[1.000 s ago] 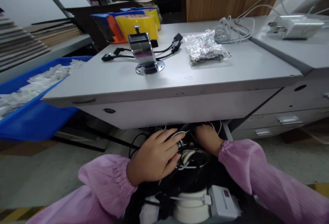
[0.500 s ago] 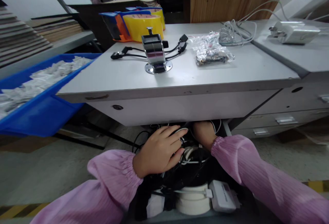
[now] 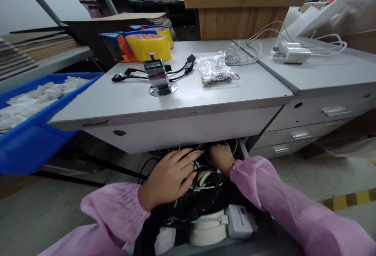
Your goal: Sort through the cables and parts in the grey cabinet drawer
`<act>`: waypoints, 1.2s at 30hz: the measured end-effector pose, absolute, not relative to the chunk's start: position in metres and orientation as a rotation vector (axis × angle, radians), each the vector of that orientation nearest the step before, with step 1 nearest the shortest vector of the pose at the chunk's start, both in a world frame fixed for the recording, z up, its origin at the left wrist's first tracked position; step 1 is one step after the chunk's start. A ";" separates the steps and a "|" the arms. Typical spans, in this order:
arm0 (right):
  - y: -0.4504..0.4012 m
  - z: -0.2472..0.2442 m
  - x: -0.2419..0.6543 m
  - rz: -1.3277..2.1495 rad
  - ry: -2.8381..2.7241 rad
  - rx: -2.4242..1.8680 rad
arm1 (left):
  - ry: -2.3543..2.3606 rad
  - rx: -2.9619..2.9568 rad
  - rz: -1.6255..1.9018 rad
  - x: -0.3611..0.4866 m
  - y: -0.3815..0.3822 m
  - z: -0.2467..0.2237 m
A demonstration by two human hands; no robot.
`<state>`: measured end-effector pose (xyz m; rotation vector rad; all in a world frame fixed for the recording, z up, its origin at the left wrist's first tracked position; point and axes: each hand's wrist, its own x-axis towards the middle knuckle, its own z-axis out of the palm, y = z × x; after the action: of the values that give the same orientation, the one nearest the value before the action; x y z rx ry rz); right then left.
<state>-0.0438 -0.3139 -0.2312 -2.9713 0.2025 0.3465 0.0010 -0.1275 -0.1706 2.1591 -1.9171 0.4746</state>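
My left hand [image 3: 170,177] lies over a tangle of black and white cables [image 3: 205,179] in a pulled-out drawer, fingers stretched out and slightly apart. Deeper in, beneath the table's front, my right hand [image 3: 221,158] reaches down among the cables; its fingers are hidden, so any hold cannot be made out. Nearest to me in the drawer are a cream-coloured roll [image 3: 208,230] and a white power adapter [image 3: 239,221] with a cable plug against it. A crumpled white piece [image 3: 165,240] lies left of the roll.
On the table [image 3: 190,101] stand a chrome tally counter [image 3: 160,76], yellow tape rolls in dispensers [image 3: 148,46], short black cables and a plastic bag of small parts [image 3: 217,69]. A white charger [image 3: 293,53] sits right. A blue bin [image 3: 38,138] of small packets is at left.
The view has turned right and tilted up a little, so the table and drawer appear shifted left. Both hands stay in nearly the same places in the drawer.
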 end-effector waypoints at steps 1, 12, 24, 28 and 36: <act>-0.316 -0.232 -0.049 0.358 0.190 -2.960 | -1.913 2.161 0.473 0.001 -0.127 -0.170; -0.346 -0.219 -0.089 -0.070 0.092 -2.922 | -1.917 2.133 0.459 0.003 -0.129 -0.173; -0.333 -0.219 -0.132 0.226 0.045 -2.767 | -1.962 2.035 0.439 0.004 -0.131 -0.171; -0.337 -0.220 -0.135 0.224 0.048 -2.728 | -1.953 2.046 0.460 0.002 -0.135 -0.169; -0.359 -0.224 -0.097 0.000 0.085 -3.037 | -1.975 2.069 0.443 0.002 -0.137 -0.170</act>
<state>-0.0969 -0.3592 -0.2244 -3.0372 0.0852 -0.0004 0.0016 -0.1369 -0.1702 2.0693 -1.9747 0.4428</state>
